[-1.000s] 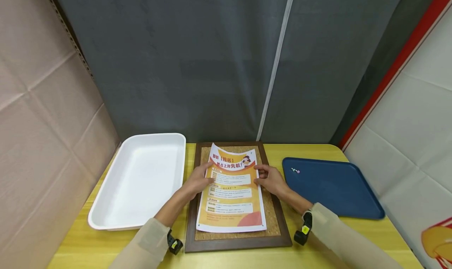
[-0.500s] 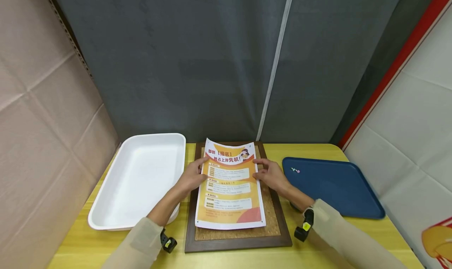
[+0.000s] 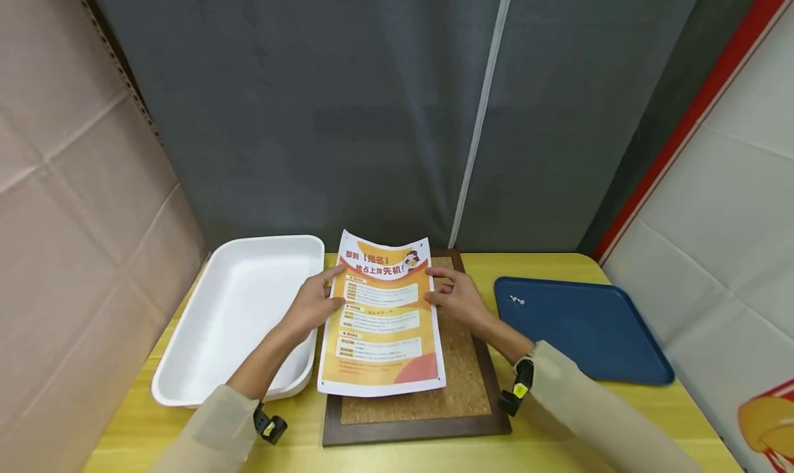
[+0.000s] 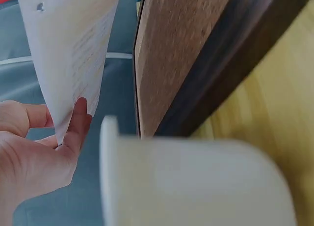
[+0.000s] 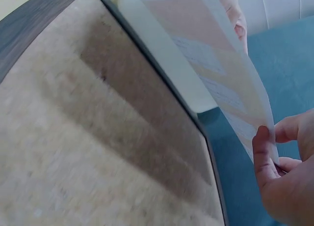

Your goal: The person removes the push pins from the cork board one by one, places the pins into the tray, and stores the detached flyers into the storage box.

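Observation:
An orange and white printed poster (image 3: 380, 321) is held up by its two side edges, bowed slightly between the hands. My left hand (image 3: 312, 302) pinches its left edge, thumb on the printed face and fingers behind. On the opposite edge my right hand (image 3: 457, 298) pinches the paper at about the same height. Beneath the poster lies a cork board (image 3: 459, 376) in a dark brown frame, its left part covered by the sheet. Both wrist views show a gap between the paper (image 4: 68, 49) and the cork (image 5: 98, 137), where the sheet's shadow falls.
A deep white tray (image 3: 232, 321) stands at the left, close beside the cork board and under my left forearm. To the right lies a shallow navy tray (image 3: 583, 331) with a few small pins (image 3: 517, 299) near its left end. A grey curtain (image 3: 347, 114) closes off the back.
Both hands have lifted the poster off the cork board and carried it left and away from me. Its left edge now reaches past the board's frame toward the white tray.

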{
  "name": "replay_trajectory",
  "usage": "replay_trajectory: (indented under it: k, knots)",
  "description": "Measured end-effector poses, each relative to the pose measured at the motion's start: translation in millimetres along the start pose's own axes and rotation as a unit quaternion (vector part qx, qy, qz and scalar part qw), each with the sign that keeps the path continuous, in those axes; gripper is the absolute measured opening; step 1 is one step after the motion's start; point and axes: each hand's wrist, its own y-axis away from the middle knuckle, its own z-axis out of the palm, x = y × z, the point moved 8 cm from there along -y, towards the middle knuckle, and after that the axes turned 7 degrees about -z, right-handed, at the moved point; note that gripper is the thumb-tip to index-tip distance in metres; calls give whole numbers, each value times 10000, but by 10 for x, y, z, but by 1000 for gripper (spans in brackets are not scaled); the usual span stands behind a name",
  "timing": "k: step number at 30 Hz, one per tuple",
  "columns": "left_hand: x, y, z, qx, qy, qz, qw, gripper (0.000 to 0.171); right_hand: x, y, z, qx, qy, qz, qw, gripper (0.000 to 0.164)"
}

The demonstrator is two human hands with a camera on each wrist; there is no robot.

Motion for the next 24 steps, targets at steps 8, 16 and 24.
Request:
replay_trajectory:
  k: [8, 16, 24]
  knots:
    - [38, 120, -394, 227, -455, -146, 9986, 74, -251, -141, 308, -279, -411, -266, 9984, 56]
    - [29, 204, -739, 358, -697, -156, 9968, 76, -457, -273, 616, -457, -535, -464, 9964, 58]
    - [16, 235, -1024, 508, -905, -19, 9946, 78, -535, -422, 972, -597, -722, -436, 9947, 61]
